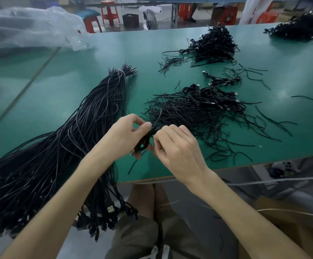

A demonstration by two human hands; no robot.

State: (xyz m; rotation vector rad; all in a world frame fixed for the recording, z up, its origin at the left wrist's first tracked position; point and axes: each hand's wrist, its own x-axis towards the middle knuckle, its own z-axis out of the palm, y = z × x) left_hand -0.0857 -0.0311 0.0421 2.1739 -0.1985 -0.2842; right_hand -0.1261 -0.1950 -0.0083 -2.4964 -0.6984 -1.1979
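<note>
Holding small coiled black cable (144,142) over near edge of green bench (58,90): left grip (127,135) curled round coil, silver plug poking out below; right grip (174,146) pinching coil's upper end, fingers bent.

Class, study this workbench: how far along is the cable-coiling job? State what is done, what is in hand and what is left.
Done: a heap of coiled cables lies farther back. In hand: the left hand holds one coiled cable while the right hand pinches it. Left: the large bundle of straight cables at the left, seemingly most of the work.
</note>
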